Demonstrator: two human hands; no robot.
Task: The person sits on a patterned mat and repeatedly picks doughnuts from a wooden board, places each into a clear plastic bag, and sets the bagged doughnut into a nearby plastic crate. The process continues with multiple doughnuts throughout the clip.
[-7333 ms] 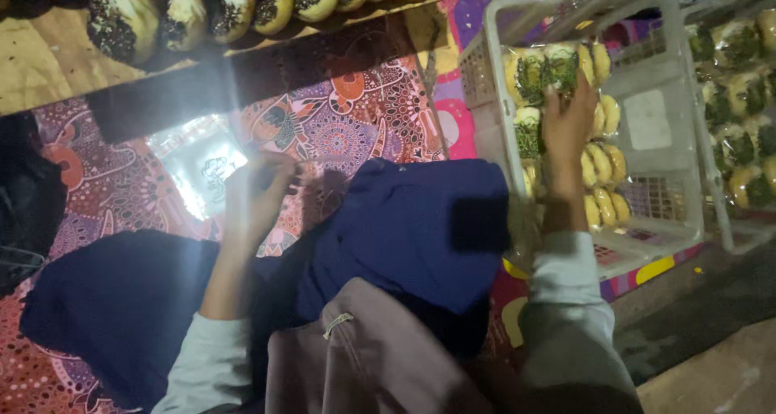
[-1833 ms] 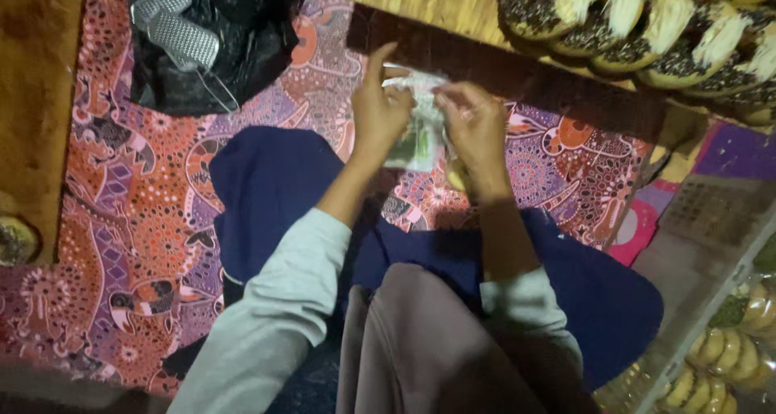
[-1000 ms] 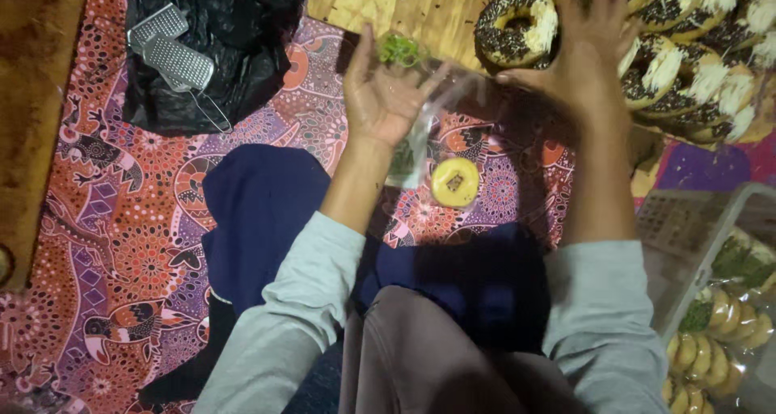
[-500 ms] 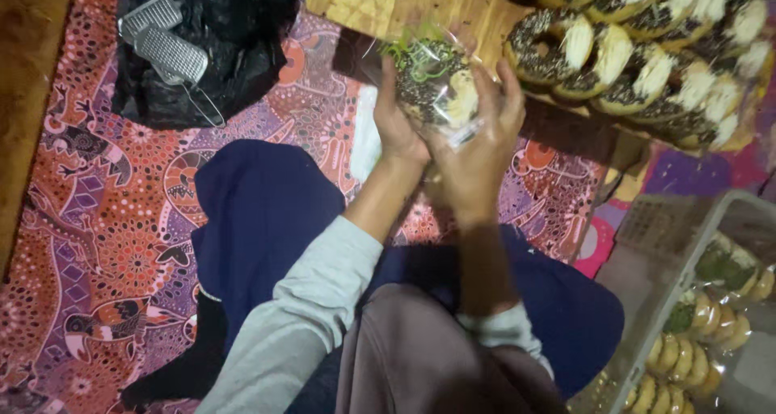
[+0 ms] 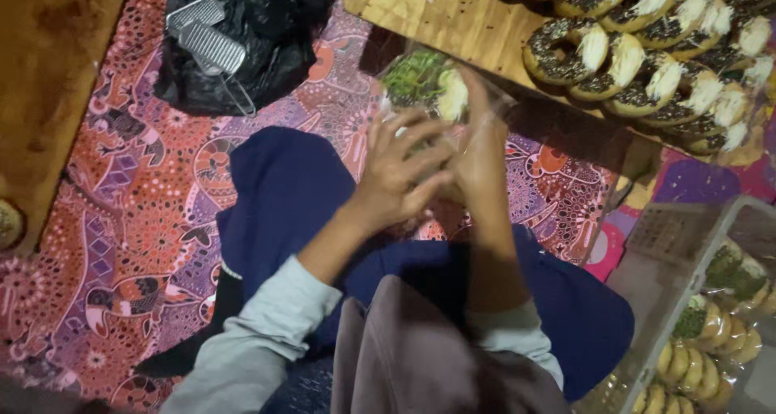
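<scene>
My left hand (image 5: 402, 171) and my right hand (image 5: 477, 151) meet in front of me over my dark blue lap. Together they hold a clear plastic bag (image 5: 432, 82) with a doughnut topped in green inside it. The left fingers are spread over the bag's near side, and the right hand presses on its right side. Just beyond the bag, a wooden board (image 5: 440, 18) carries rows of doughnuts (image 5: 647, 46) with dark and white toppings.
A black plastic bag (image 5: 250, 38) with two metal graters (image 5: 208, 34) on it lies at the upper left on the patterned purple and red cloth (image 5: 113, 220). A white crate (image 5: 711, 333) of bagged doughnuts stands at the lower right. A wooden surface (image 5: 48, 82) runs along the left.
My right hand took a doughnut from the board and brought it to the bag held by my left hand. Both hands now close around the bagged doughnut, slightly lower.
</scene>
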